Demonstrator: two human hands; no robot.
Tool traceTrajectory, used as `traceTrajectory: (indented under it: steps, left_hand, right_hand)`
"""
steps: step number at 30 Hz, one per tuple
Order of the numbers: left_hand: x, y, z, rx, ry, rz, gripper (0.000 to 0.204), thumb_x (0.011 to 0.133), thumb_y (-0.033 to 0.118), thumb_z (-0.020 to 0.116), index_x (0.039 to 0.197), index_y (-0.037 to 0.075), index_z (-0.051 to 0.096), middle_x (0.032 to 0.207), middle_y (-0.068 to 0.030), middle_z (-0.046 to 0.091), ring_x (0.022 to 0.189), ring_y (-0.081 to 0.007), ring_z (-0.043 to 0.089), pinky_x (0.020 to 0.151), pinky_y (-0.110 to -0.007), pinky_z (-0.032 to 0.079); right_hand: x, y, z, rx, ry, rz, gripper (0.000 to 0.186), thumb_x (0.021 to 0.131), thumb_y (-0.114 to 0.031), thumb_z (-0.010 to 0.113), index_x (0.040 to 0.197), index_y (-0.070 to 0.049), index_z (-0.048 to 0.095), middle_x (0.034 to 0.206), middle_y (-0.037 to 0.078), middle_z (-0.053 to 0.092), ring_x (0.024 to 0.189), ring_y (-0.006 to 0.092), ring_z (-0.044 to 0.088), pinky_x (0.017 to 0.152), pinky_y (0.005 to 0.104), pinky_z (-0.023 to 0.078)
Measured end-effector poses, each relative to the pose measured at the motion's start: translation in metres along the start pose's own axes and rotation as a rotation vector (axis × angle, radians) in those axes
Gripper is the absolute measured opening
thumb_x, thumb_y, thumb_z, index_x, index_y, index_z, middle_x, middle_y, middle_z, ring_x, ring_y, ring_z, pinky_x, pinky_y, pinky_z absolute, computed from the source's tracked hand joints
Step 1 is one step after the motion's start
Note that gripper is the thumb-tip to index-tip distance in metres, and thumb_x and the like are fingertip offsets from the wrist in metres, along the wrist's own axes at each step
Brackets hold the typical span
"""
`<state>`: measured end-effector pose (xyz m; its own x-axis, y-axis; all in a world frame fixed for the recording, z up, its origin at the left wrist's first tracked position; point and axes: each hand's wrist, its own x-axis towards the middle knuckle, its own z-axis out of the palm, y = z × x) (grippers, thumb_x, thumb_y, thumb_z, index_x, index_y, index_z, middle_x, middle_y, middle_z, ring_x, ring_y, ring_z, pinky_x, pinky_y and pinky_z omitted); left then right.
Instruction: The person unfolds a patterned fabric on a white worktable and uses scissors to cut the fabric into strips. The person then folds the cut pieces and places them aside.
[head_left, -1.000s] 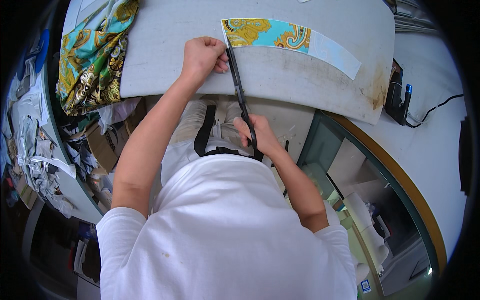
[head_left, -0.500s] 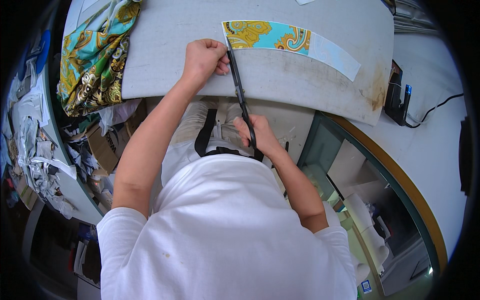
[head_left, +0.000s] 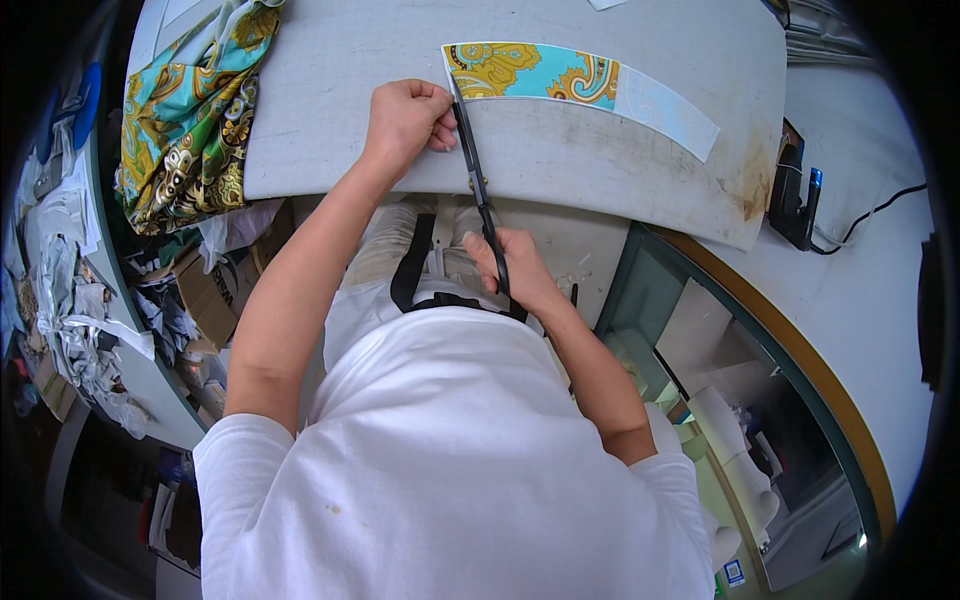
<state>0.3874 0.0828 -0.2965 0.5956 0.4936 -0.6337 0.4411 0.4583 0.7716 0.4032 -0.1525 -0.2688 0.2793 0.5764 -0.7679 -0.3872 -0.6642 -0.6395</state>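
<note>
A curved strip of turquoise and gold paisley fabric [head_left: 535, 73], with a pale whitish right end, lies flat on the pale worktable [head_left: 330, 150]. Long black scissors [head_left: 473, 165] stretch over the table's near edge, their tip at the strip's left end. My right hand [head_left: 520, 268] is wrapped round the scissors' handles. Just left of the blades, my left hand [head_left: 408, 122] is closed in a pinch beside the strip's lower left corner. Whatever is between its fingertips is hidden.
Bunched patterned cloth [head_left: 195, 125] hangs over the table's left edge. Below it are cardboard [head_left: 207, 300] and scraps. A black device with a cable [head_left: 793, 205] stands at the right, above a glass-topped cabinet with a brown edge [head_left: 790, 335].
The strip and the scissors have shifted very slightly left. Both hands keep nearly the same place and hold.
</note>
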Motion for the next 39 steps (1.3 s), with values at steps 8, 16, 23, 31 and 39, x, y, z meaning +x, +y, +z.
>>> traceTrajectory:
  steps: [8,16,23,31,39]
  left_hand:
    - [0.0,0.001,0.0,0.014,0.004,-0.006,0.014,0.092,0.011,0.064,0.092,-0.004,0.065,0.072,-0.0092,0.067,0.051,-0.0137,0.063,0.047,-0.025,0.052]
    - [0.003,0.0,0.0,0.017,-0.004,-0.017,0.014,0.092,0.01,0.064,0.091,-0.004,0.064,0.071,-0.0094,0.067,0.051,-0.0141,0.063,0.047,-0.026,0.053]
    - [0.001,0.001,-0.002,-0.011,-0.019,-0.016,0.014,0.091,0.01,0.064,0.091,-0.004,0.064,0.071,-0.0091,0.067,0.051,-0.0141,0.063,0.047,-0.026,0.052]
    - [-0.001,0.002,-0.001,-0.055,-0.008,-0.008,0.012,0.09,0.006,0.062,0.085,-0.005,0.063,0.068,-0.0115,0.066,0.05,-0.0158,0.064,0.045,-0.026,0.052]
    - [0.001,0.0,-0.002,-0.059,-0.015,-0.009,0.012,0.09,0.006,0.062,0.086,-0.006,0.063,0.068,-0.0114,0.066,0.05,-0.0161,0.064,0.045,-0.026,0.051]
  right_hand:
    - [0.001,0.001,-0.001,-0.021,-0.003,-0.018,0.058,0.092,-0.05,0.068,0.056,-0.009,0.048,0.047,-0.003,0.046,0.042,0.0068,0.045,0.04,0.0264,0.035]
    - [-0.001,0.003,-0.004,0.075,-0.024,-0.002,0.056,0.091,-0.048,0.07,0.057,-0.009,0.049,0.05,-0.003,0.048,0.042,0.0073,0.046,0.041,0.0258,0.035]
    - [0.01,-0.019,-0.006,0.082,-0.033,0.044,0.055,0.09,-0.055,0.068,0.065,-0.009,0.05,0.055,-0.002,0.047,0.046,0.0073,0.045,0.044,0.0246,0.036]
    - [0.009,-0.019,-0.004,0.097,-0.029,0.052,0.055,0.089,-0.052,0.071,0.061,-0.008,0.052,0.053,-0.003,0.047,0.043,0.0073,0.046,0.042,0.0249,0.036]
    - [0.018,-0.028,-0.005,0.108,-0.016,0.027,0.053,0.09,-0.05,0.07,0.063,-0.007,0.053,0.054,-0.002,0.049,0.043,0.0067,0.047,0.042,0.0246,0.036]
